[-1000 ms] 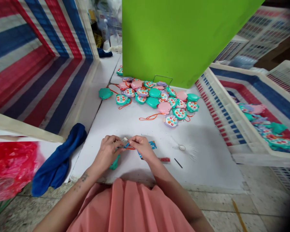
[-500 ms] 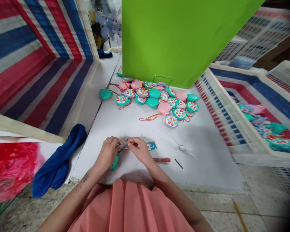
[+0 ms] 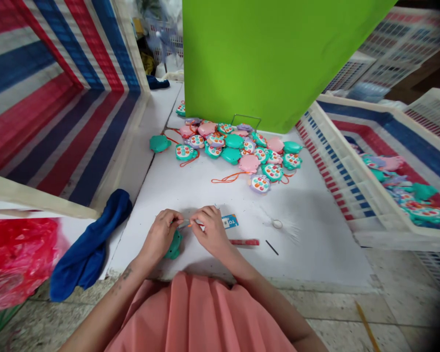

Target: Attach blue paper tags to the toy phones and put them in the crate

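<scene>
My left hand [image 3: 164, 230] is closed in a pinch on a thin pale strand or strip too small to make out. Facing it, my right hand [image 3: 209, 226] pinches too, with a bit of orange cord [image 3: 190, 225] showing at its fingertips. Just below the left fingers, a teal animal-shaped toy [image 3: 173, 245] lies on the white table [image 3: 308, 244], partly covered by that hand. A blue printed card [image 3: 230, 221] shows beside my right hand. Close to the right forearm lies a red strip [image 3: 245, 242], its near end hidden.
Several teal, pink and purple toys [image 3: 234, 155] with orange loops are heaped before a green panel [image 3: 271, 58]. White ties [image 3: 288, 227] and a dark stick [image 3: 272, 247] lie right. Crates with striped lining [image 3: 392, 115] flank the table; a blue cloth [image 3: 91, 249] hangs left.
My right hand has turned slightly, with its fingers more curled. The blue piece between the hands no longer shows. More of the teal toy is visible below the left hand.
</scene>
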Demonstrator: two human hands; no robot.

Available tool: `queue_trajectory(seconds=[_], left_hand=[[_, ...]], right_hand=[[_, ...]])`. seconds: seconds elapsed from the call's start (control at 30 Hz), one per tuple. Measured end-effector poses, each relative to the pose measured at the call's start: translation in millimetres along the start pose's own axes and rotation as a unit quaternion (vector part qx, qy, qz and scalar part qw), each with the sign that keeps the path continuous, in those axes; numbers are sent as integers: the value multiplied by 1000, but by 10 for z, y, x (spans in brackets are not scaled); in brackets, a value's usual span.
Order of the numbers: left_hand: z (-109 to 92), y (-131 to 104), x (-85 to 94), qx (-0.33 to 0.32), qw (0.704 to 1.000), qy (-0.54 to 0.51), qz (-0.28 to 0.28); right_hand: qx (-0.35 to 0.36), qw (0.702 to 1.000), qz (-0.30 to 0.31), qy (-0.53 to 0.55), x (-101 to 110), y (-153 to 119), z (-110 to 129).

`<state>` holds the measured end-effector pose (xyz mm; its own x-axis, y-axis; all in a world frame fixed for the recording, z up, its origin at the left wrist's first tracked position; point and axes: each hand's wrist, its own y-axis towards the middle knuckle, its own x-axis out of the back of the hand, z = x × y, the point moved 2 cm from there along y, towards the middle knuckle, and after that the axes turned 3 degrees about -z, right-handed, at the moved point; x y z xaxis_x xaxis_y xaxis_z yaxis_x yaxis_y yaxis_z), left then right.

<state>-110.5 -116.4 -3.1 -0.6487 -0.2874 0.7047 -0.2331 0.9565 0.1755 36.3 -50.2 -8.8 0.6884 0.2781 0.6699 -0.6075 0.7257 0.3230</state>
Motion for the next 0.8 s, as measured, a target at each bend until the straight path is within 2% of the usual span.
queue_trajectory(seconds=[0.2,0.4,0.57,0.8], left_hand=[[-16,4,11,-7,1000,12,1],[-16,-15,-17,-47,997,55,14],[0,-44,-55,-81,994,69,13],[-2,-83,-82,-13,999,21,-23]], right_hand=[[2,1000,1,0,19,0,18],[6,1000,2,-2,10,-11,45],[2,999,-21,36,-25,-6,64],[-25,991,-38,129,-35,30,75]])
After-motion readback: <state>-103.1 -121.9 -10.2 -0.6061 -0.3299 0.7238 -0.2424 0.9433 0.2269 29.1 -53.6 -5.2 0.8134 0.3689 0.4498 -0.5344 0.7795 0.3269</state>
